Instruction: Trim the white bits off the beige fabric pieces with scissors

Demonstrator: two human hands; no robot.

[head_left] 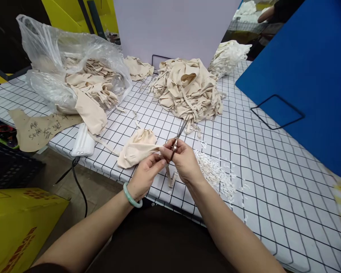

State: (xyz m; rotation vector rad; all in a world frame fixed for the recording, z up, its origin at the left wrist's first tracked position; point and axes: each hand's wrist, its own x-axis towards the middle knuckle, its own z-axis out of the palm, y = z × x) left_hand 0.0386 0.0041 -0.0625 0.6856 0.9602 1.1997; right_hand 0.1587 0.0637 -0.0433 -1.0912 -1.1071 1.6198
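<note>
My left hand (pixel 147 172), with a green bangle (pixel 132 196) at the wrist, pinches the edge of a beige fabric piece (pixel 138 148) near its strap end. Close beside it, my right hand (pixel 183 159) is closed on a pair of small scissors (pixel 179 133), blades pointing up and away from me. Its fingertips also meet the cloth's corner. A narrow strap (pixel 169 177) hangs below the two hands. The main part of the cloth rests on the grid-patterned table to the left.
Clippings (pixel 216 172) lie right of my hands. Behind stands a heap of beige pieces (pixel 187 87). At left are a plastic bag (pixel 45 49) of similar pieces, a marked pattern (pixel 42 129) and a white power bank (pixel 83 142) with a cable. A blue panel (pixel 307 83) leans at right.
</note>
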